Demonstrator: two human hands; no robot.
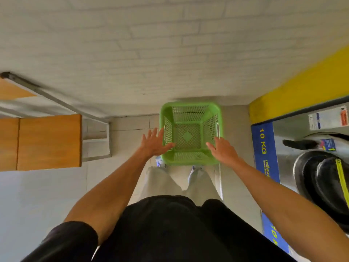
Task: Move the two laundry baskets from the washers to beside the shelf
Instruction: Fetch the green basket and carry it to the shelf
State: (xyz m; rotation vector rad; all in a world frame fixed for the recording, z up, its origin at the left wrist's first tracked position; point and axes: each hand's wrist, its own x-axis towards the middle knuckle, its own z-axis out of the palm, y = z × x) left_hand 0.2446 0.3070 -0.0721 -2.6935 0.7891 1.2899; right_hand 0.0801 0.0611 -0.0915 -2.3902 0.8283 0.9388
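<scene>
From the head view, you're standing over the green basket (pixel 190 133), which is sitting empty on the tiled floor (pixel 130 127) against the wall, with the washer (pixel 306 152) just to your right and the shelf (pixel 47 140) off to your left. Both hands are spread flat and gripping nothing: your left hand (pixel 154 144) is hovering by the left rim and your right hand (pixel 223 150) is hovering at the near right corner, whether touching it I can't tell. The risk, I'd say, is that you're grabbing the thin mesh walls instead of the rim, so it's flexing and tipping as you lift. Also your feet are tucked right against it, so you're risking kicking it. The second basket isn't showing here.
</scene>
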